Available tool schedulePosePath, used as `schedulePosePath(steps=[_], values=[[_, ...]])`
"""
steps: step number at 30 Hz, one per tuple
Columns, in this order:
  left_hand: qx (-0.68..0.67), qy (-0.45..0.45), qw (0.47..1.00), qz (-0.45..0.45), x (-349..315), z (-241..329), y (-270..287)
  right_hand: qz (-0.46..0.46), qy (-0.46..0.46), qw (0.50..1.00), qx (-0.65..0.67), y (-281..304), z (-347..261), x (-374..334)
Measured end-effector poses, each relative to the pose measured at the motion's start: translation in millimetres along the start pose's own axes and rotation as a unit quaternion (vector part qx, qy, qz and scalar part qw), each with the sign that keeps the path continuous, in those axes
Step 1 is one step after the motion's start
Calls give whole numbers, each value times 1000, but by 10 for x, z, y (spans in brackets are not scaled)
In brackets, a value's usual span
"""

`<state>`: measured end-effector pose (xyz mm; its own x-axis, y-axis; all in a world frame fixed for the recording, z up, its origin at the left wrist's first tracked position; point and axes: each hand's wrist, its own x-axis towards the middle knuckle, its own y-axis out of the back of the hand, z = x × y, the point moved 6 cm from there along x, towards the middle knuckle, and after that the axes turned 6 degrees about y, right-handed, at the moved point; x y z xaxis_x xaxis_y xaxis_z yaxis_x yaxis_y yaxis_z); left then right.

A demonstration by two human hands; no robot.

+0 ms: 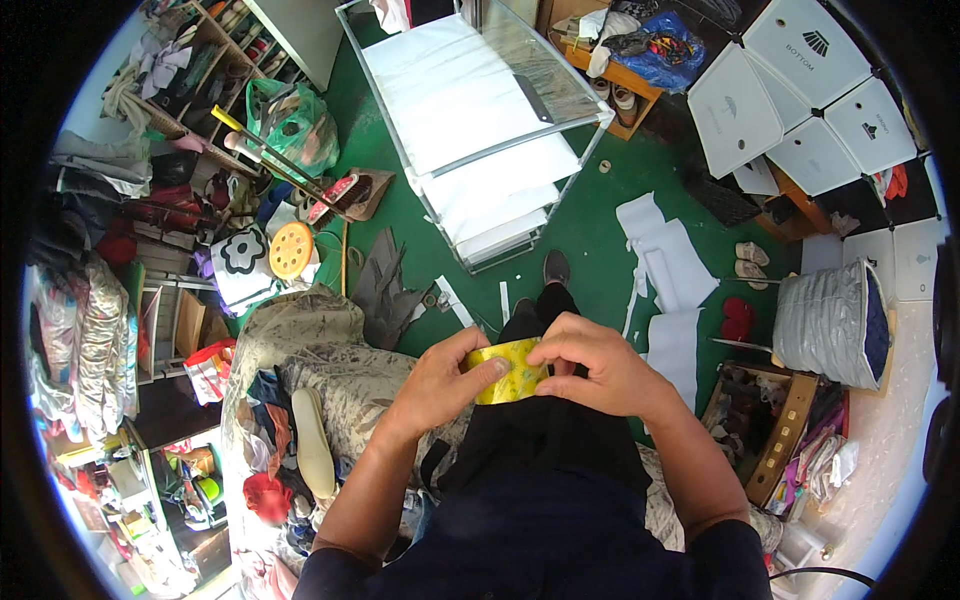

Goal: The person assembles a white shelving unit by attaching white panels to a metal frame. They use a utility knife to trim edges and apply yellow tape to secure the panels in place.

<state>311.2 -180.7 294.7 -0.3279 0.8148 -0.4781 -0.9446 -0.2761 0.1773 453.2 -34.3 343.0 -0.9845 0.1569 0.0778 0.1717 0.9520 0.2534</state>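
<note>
Above my lap I hold a shiny yellow roll with a faint pattern [519,378], which looks like wide tape. My left hand [436,385] is closed round its left end, thumb pressed across the front. At the other end, my right hand [603,372] has its fingers and thumb bent against the roll's edge. The fingertips behind the roll are hidden. Beyond the hands stands a metal-framed rack [590,122] with large white sheets [440,90] on it.
White sheet offcuts [672,262] lie on the green floor right of my feet, grey scraps [385,290] on the left. A camouflage-patterned cover [300,335] with clothes and an insole [312,440] is at my left. Crowded shelves [205,60] line the left; white storage cubes [805,50] stand right.
</note>
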Motion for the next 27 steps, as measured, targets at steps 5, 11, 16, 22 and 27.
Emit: schedulePosePath(steps=[5, 11, 16, 22, 27], values=[[-49, 17, 997, -51, 63, -98, -103, -5, 109, 969, -223, 7, -200, 54], [-66, 36, 991, -110, 149, -187, -191, -25, 158, 941, -298, -88, -263, 48], [-87, 48, 986, -133, 173, -178, -261, -24, 175, 933, -314, -106, -284, 26], [-306, 148, 926, -164, 195, -317, -441, 65, 161, 941, -292, 20, -388, 24], [-457, 248, 833, -190, 257, -595, -534, 152, 112, 966, -175, 212, -476, -2]])
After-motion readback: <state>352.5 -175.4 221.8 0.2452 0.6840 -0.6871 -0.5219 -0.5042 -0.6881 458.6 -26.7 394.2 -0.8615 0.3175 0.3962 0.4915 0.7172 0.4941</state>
